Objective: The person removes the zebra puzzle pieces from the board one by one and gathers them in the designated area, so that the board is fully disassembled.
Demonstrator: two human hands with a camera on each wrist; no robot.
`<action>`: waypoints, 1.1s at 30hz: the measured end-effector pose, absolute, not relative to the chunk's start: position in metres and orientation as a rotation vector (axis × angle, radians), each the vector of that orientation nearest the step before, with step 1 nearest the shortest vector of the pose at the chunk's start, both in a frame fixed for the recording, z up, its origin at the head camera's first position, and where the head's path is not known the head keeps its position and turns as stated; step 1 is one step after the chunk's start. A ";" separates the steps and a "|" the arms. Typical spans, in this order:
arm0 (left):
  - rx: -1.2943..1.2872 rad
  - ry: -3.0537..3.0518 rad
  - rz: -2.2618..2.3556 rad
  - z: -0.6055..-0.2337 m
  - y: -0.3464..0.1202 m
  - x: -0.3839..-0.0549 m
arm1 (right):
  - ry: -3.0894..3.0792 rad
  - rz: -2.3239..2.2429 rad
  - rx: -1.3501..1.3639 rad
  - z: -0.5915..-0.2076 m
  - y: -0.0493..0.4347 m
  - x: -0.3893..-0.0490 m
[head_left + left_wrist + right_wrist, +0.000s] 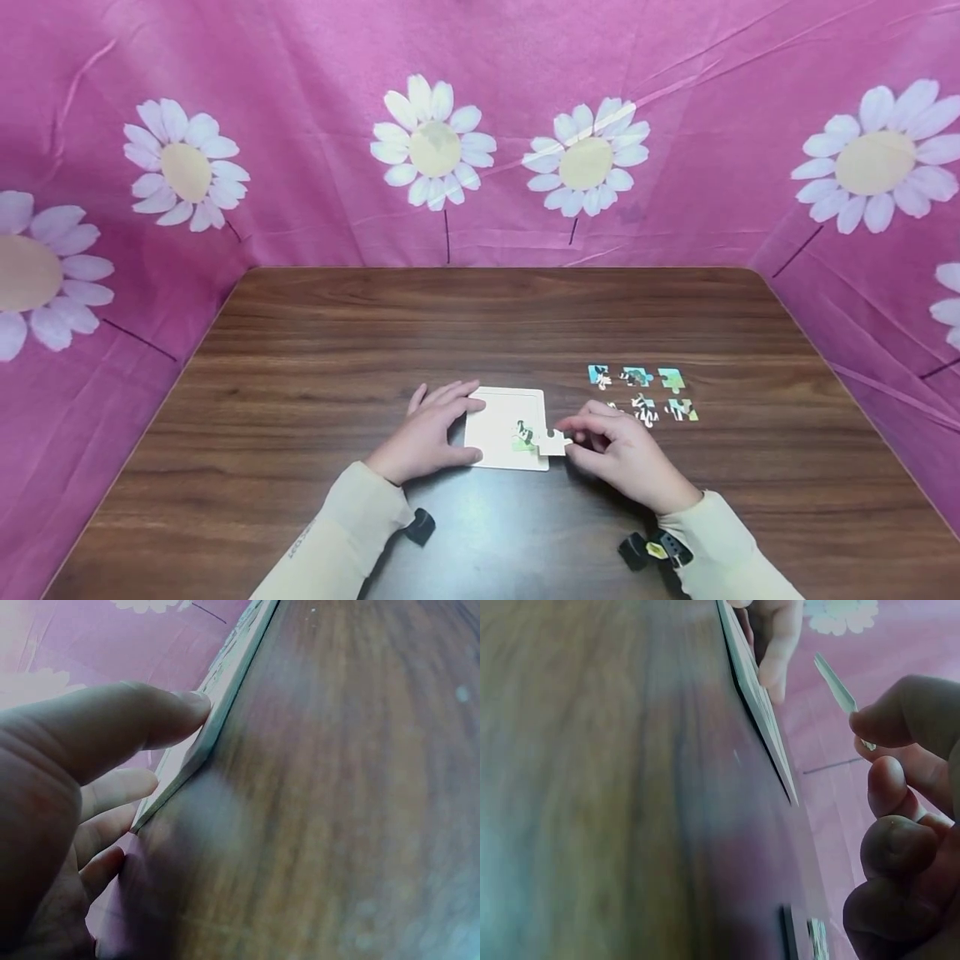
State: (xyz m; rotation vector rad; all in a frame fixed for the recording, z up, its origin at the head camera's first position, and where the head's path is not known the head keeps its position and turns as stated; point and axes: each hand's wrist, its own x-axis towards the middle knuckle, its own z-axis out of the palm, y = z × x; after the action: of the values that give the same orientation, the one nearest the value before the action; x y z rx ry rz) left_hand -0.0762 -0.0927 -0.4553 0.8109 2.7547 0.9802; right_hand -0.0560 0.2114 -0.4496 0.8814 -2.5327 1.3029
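Note:
A white square puzzle tray (pixel 495 429) lies on the wooden table. Across its left side rests my left hand (pixel 433 429), thumb on the near part and fingers spread along the left and far part. In the left wrist view the thumb (pixel 176 712) lies on the tray's edge. My right hand (pixel 618 450) pinches a pale puzzle piece (pixel 553 443) between thumb and fingertips, over the tray's right edge. Seen from the right wrist, the piece (pixel 835 686) is tilted and raised above the tray. A printed puzzle piece (pixel 522 435), green with black and white, shows inside the tray.
Beyond my right hand, several printed puzzle pieces lie in two rows, among them a green piece (pixel 671 380) and a black-and-white piece (pixel 681 409). Brown wooden table (pixel 337 333) surrounds everything. A pink cloth with daisies (pixel 315 125) hangs behind it and at the sides.

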 end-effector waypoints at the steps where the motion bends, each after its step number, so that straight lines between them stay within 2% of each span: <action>1: 0.812 2.755 0.976 -0.455 -0.093 -0.076 | -2.535 1.300 0.878 -0.450 0.214 -0.055; 33: 0.799 2.762 0.994 -0.456 -0.091 -0.079 | -2.717 1.264 0.570 -0.449 0.291 -0.050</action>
State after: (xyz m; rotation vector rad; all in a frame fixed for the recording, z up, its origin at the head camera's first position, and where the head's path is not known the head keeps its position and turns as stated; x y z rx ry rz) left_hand -0.0793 -0.0907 -0.4555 0.7986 2.7622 0.9945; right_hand -0.0501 0.2912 -0.4493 0.5705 -2.7169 1.2635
